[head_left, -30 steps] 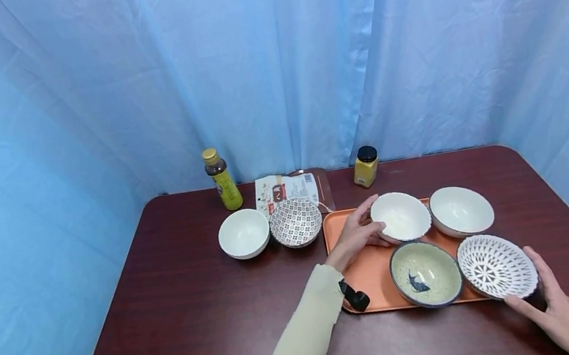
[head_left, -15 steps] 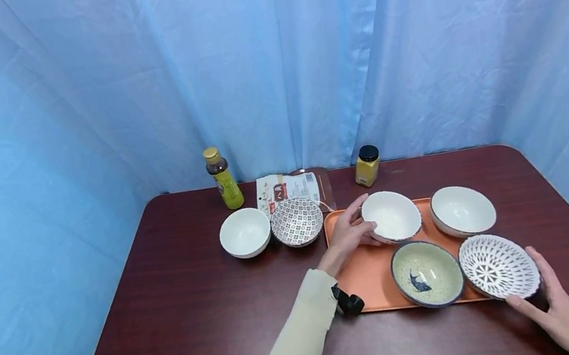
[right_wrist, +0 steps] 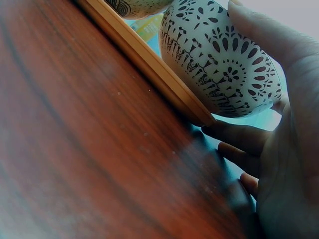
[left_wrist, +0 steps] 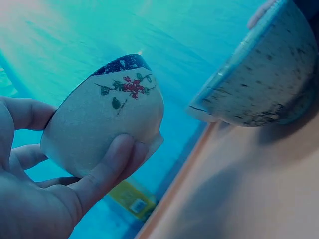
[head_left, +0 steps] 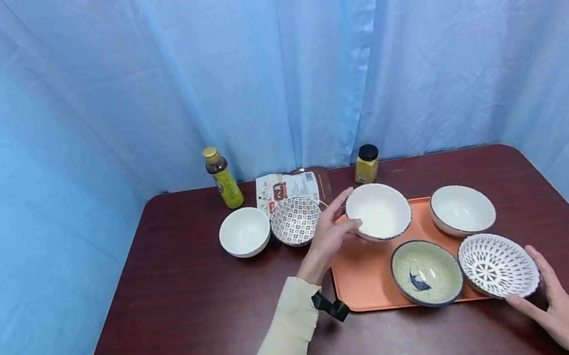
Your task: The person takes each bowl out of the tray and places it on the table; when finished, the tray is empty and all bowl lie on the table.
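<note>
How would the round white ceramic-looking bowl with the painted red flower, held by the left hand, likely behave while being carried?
The round white bowl is probably stiff, as its side shows no dent under the left hand. Its glazed-looking side suggests ceramic, so it may chip if knocked. Its smooth, curving wall could slip, being held from one side only.

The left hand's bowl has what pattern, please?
The bowl bears a red flower with green leaves, clearest in the left wrist view.

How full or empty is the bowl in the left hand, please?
Empty: the head view shows only bare white inside the bowl that the left hand holds.
</note>
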Motion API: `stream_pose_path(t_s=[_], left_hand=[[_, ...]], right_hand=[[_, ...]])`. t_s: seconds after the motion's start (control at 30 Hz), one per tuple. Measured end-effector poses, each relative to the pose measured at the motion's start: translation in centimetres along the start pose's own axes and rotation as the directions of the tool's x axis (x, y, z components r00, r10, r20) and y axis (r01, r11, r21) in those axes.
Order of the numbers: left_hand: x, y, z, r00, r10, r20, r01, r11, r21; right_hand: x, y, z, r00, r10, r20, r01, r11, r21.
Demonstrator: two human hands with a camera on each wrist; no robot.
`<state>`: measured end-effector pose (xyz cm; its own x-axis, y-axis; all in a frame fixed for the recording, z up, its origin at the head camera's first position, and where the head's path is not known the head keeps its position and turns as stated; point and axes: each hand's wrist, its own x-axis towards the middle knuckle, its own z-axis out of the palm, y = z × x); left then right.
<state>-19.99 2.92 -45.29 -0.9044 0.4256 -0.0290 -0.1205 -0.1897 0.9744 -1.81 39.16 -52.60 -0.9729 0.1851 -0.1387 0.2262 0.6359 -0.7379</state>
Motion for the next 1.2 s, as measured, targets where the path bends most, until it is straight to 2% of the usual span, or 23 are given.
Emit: stream_pose_path(t_s=[0.23, 0.43, 0.7, 0.9, 1.2], left_hand=[[-0.9, 1.5, -2.4, 1.0, 0.015, -0.013, -0.015, 1.0, -0.02], [-1.9, 2.6, -5.4, 0.997, 0.028, -0.074, -0.029, 0.999, -0.019], [-3.2, 3.9, -8.4, 0.988, 0.07, -0.135, -0.076, 0.996, -0.04], [-3.9, 4.4, -9.9, 0.981, 0.047, -0.19, -0.051, 0.999, -0.018], [-5.1, 5.1, -11.9, 0.967, 0.028, -0.253, -0.041, 0.998, -0.048]], right_hand=[[-0.1, 0.2, 0.1, 1.0, -0.021, -0.01, 0.021, 1.0, 0.001], [-0.1, 0.2, 0.1, 0.999, -0.029, -0.016, 0.029, 1.0, 0.009], [-0.3, 0.4, 0.2, 0.995, -0.083, -0.045, 0.083, 0.996, -0.015], [-0.2, 0.5, 0.2, 0.996, -0.08, -0.046, 0.079, 0.997, -0.019], [-0.3, 0.5, 0.2, 0.998, -0.054, -0.033, 0.053, 0.998, -0.013]])
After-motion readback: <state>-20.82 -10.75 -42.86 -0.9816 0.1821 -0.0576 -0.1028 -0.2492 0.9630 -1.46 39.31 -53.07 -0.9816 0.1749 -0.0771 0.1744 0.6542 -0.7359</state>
